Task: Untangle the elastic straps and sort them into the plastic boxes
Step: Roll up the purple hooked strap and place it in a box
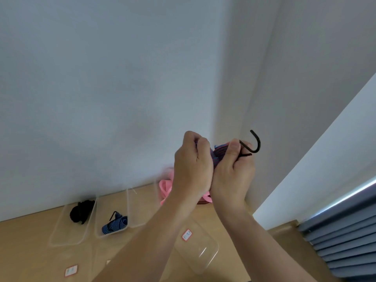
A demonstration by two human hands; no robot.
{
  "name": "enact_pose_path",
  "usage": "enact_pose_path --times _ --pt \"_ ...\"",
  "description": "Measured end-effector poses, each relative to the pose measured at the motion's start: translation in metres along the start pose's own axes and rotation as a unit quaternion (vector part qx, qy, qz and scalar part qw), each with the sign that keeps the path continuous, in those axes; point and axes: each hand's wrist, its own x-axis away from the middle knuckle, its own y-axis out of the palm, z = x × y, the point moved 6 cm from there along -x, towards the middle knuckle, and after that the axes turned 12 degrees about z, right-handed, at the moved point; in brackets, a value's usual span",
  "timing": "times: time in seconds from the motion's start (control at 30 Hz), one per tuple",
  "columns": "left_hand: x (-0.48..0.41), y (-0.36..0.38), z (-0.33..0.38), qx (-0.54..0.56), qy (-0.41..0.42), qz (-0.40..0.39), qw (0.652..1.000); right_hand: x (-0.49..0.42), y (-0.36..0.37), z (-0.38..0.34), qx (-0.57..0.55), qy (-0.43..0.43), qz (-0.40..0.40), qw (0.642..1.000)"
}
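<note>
With the left hand and right hand both closed around the bundled red-and-blue strap, raised above the tabletop, bundling appears in hand; the next move likely calls for lowering it, hook included, into the empty plastic box.

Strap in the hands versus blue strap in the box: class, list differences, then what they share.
The held strap is reddish with blue; the boxed strap is blue with pale stripes. The held strap is gripped in the air by the left hand and right hand; the boxed strap lies in a clear box. Both have black hooks.
</note>
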Motion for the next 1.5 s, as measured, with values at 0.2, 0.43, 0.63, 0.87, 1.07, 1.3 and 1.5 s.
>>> enact_pose_path --times 0.2,0.43,0.63,0.87,1.07,1.3,1.5 --pt "0.012 0.014 0.001 0.106 -0.082 -0.119 0.984 -0.020 -0.008 -0.001 0.014 -0.022 0.034 0.999" --pt "0.016 0.021 -0.023 0.258 -0.240 -0.103 0.930 -0.014 -0.001 0.003 0.024 -0.012 -0.001 1.000" --pt "0.001 0.013 -0.033 0.135 -0.167 -0.027 0.976 -0.015 -0.005 -0.006 0.002 -0.059 -0.054 0.997" --pt "-0.016 -0.005 -0.031 0.003 -0.070 -0.035 0.997 -0.010 -0.005 -0.008 0.028 -0.158 -0.167 0.973" --pt "-0.003 -0.008 -0.011 0.025 -0.034 -0.120 0.992 -0.011 -0.006 -0.009 -0.006 -0.160 -0.183 0.970" --pt "0.007 -0.017 0.018 -0.135 0.134 -0.153 0.970 -0.007 -0.010 -0.026 0.060 -0.276 -0.184 0.942" --pt "0.005 -0.030 0.029 -0.204 0.162 -0.265 0.928 0.001 0.002 -0.025 0.205 -0.266 -0.256 0.907"
